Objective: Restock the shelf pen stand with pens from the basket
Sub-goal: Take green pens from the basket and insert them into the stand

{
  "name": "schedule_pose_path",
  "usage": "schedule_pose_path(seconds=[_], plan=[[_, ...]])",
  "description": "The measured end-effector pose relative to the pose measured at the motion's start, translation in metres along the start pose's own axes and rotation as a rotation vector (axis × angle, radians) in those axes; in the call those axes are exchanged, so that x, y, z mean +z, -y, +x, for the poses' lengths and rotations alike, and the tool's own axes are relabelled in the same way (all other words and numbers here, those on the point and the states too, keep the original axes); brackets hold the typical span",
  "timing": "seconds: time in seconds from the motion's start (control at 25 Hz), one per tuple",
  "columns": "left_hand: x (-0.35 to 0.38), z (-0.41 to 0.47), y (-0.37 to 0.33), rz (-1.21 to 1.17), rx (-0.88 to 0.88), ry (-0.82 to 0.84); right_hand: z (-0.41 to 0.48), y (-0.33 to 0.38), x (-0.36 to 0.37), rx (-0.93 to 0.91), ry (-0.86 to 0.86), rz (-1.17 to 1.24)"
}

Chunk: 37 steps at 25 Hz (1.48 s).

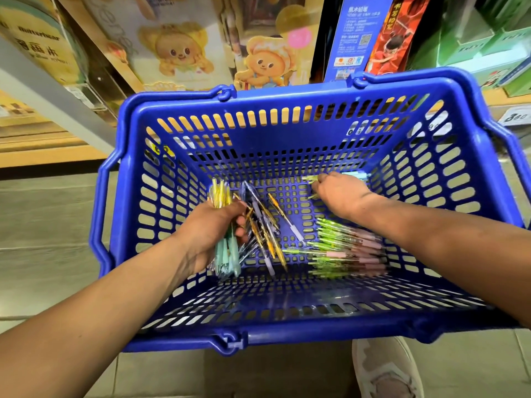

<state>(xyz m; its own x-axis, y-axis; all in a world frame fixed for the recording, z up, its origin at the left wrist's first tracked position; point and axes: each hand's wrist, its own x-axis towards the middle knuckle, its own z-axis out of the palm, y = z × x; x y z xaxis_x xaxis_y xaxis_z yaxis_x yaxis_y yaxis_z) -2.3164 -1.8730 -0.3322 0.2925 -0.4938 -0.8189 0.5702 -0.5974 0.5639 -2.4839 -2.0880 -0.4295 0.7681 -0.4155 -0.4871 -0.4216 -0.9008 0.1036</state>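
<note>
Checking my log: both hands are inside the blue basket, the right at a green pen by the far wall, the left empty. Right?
Not quite: the head view shows the left hand gripping a bundle of pens. The rest holds: blue basket, right hand at a green pen by the far wall.

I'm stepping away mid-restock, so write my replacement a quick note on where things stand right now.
Left hand grips a bundle of pens inside the basket. Right hand is on a green pen at the far end; its grip is hidden. Loose orange pens and a green-pink pile lie on the basket floor. Pen stand not in view. To do: gather the rest, fill the stand.
</note>
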Motion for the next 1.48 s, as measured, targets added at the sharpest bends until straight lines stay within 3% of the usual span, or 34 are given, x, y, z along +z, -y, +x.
schedule_pose_path(seconds=[0.08,0.2,0.28,0.48,0.6,0.72,0.8,0.88,1.04,1.12,1.28,1.48], plan=[[0.000,0.001,-0.001,-0.073,0.005,-0.011,0.000,0.005,-0.009,0.015,-0.057,0.127],[0.004,0.003,-0.002,-0.097,0.047,-0.055,-0.002,0.034,-0.037,0.068,-0.098,0.729],[0.007,0.003,-0.002,-0.079,0.074,-0.095,-0.006,0.059,-0.059,0.002,-0.087,1.013],[0.007,-0.001,-0.003,-0.077,0.080,-0.098,-0.014,0.098,-0.079,-0.031,-0.008,1.472],[0.007,-0.001,-0.002,-0.076,0.082,-0.105,-0.014,0.101,-0.077,-0.013,0.007,1.554],[0.002,0.000,-0.001,-0.018,0.082,-0.150,-0.014,0.099,-0.072,-0.097,0.192,1.719],[0.001,0.001,0.000,0.038,0.080,-0.153,-0.012,0.093,-0.067,-0.117,0.239,1.669],[0.004,0.000,0.000,0.060,0.092,-0.136,-0.006,0.080,-0.060,-0.087,0.165,1.455],[0.007,-0.001,0.000,0.068,0.101,-0.099,0.008,0.032,-0.034,0.068,0.011,0.574],[0.006,-0.004,-0.001,0.058,0.077,-0.067,0.006,0.006,-0.016,0.119,0.006,0.318],[0.001,-0.006,-0.004,0.076,0.046,-0.055,0.004,-0.016,0.001,0.038,-0.025,0.060],[0.002,-0.006,-0.004,0.022,0.074,-0.057,0.008,-0.017,0.001,0.022,0.016,0.040]])
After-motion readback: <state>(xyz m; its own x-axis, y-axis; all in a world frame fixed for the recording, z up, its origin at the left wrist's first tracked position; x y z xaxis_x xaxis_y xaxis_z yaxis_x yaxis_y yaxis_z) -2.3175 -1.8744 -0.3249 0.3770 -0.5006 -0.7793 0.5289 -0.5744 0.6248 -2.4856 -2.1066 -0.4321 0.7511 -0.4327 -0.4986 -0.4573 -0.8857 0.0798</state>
